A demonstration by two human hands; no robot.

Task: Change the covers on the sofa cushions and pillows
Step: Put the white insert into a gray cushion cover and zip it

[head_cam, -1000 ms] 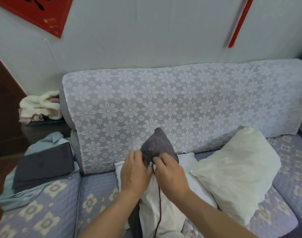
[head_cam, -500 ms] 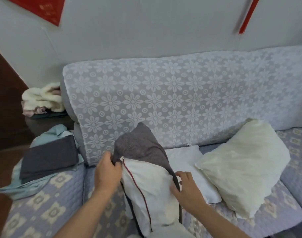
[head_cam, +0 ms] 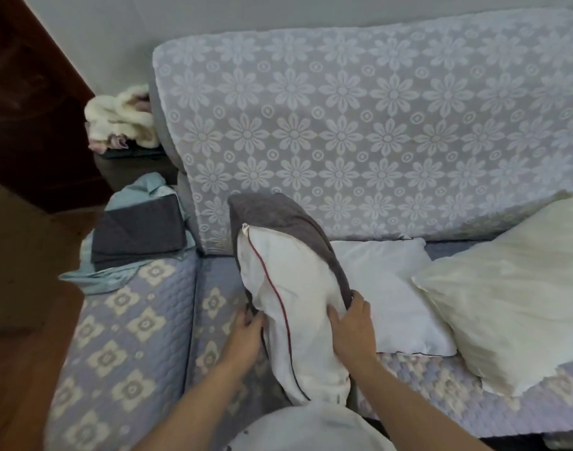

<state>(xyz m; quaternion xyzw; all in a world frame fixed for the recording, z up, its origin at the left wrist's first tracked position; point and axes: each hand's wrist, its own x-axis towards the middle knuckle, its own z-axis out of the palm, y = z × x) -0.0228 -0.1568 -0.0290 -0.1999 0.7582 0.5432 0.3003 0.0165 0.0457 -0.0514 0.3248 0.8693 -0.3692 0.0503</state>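
Dragged further down since a second ago: grey cover (head_cam: 280, 216) now sheathing the top corner and right edge of the white pillow (head_cam: 298, 307), standing upright at lower centre of the frame on the sofa seat (head_cam: 132, 320). Gone from the peak, where both hands sat pinching together; now apart, low on either flank. Left hand (head_cam: 244, 333) curled round the cover's left hem, low on the pillow (fingertips half hidden behind the fabric). Right hand (head_cam: 352, 323) gripping the right hem, thumb across the white face. Roughly halfway on, by the look of it; lower half bare, red piping (head_cam: 278, 297) exposed. Waiting right of centre: a flat white insert (head_cam: 389, 288) and a cream pillow (head_cam: 506, 288). Folded spare covers (head_cam: 138, 232) at left.
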